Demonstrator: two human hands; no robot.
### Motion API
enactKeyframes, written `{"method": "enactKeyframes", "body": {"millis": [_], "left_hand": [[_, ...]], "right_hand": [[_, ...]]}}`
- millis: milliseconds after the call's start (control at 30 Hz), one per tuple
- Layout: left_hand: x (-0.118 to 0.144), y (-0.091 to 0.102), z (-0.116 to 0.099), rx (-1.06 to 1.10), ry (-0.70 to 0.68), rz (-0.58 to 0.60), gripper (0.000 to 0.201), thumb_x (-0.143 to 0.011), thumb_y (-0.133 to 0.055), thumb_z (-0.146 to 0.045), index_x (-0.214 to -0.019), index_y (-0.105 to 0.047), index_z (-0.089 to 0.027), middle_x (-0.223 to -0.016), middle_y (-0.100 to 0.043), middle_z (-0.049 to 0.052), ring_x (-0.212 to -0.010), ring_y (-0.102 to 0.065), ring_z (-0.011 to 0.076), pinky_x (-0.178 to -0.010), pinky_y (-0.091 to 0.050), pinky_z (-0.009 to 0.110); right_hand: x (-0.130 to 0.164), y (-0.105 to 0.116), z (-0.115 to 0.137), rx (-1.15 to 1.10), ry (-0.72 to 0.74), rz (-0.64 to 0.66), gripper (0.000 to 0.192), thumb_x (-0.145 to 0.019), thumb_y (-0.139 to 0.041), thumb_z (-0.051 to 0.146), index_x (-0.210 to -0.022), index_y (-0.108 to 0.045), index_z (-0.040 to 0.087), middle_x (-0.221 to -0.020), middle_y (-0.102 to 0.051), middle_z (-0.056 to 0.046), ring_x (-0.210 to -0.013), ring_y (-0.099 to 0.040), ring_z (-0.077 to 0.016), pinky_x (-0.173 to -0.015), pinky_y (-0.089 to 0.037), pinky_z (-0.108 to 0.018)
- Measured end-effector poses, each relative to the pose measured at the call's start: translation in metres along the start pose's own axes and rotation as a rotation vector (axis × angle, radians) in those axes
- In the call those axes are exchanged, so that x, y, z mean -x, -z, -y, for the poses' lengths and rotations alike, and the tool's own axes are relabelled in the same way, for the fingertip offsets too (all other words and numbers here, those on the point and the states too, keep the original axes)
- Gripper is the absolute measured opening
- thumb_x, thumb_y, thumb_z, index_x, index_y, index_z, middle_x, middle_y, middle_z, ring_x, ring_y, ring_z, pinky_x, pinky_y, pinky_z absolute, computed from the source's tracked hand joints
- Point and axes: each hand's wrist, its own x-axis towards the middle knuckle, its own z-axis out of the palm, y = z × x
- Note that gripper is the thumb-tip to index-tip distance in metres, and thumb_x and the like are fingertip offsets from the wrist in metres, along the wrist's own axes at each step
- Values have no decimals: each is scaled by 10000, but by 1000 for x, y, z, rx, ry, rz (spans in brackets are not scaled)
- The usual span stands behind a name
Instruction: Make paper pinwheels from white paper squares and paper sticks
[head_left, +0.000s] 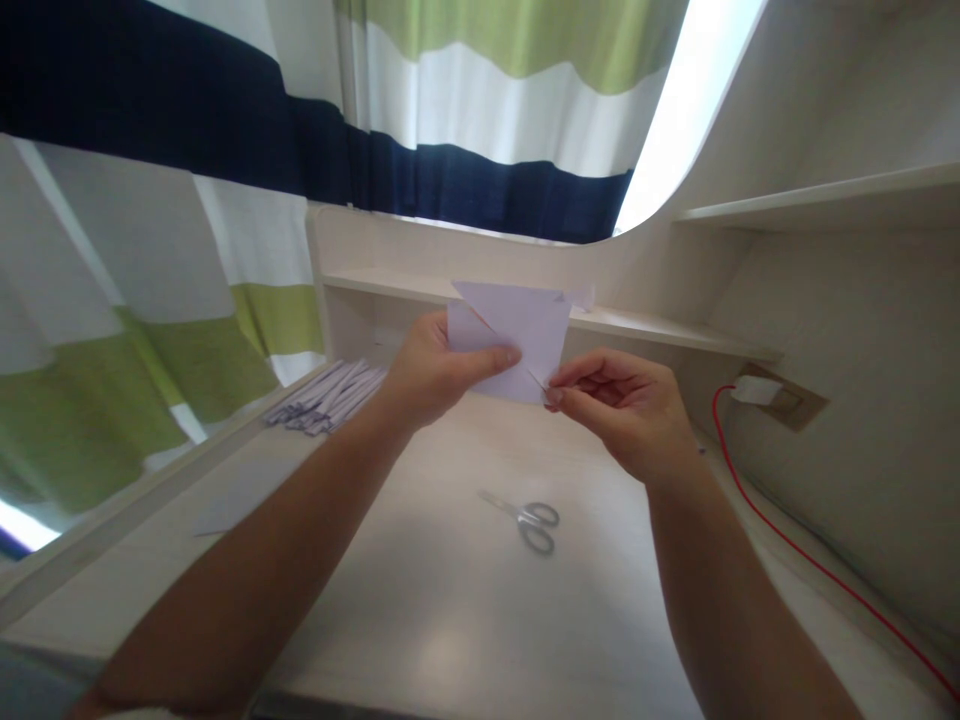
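Left hand (431,375) and right hand (626,405) pinch a folded paper (517,335) above the counter (450,600), scissors (529,518) at 6 o'clock.

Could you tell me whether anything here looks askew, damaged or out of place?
Nothing stands out. Both hands, left hand and right hand, pinch a folded white paper above the desk; scissors lie flat, closed.

2 hands (431,375) (626,410), 1 folded paper (517,340), 1 scissors (529,518), 1 flat sheet left (244,492), 1 strip pile far left (330,397), 1 red cable right (795,545).
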Motion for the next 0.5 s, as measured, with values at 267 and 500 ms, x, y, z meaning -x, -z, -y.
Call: {"method": "enactKeyframes", "body": {"millis": [267,500], "left_hand": [[-1,5,2,-81,29,22,405,-665,-982,-407,-972,-839,-185,-1014,-847,77,-970,-792,311,-831,-650,374],[2,1,-1,-73,29,10,429,-665,-980,-403,-998,-824,-181,-1047,-844,89,-985,-787,319,-842,-653,387]], "right_hand": [[2,3,-5,37,22,13,80,-819,-859,281,-847,-802,233,-819,-794,-46,-747,-730,-200,-698,-606,-352],[1,1,-3,16,13,-15,73,-802,-853,241,-808,-781,228,-787,-777,-36,-723,-716,-193,-691,-594,-344]]}}
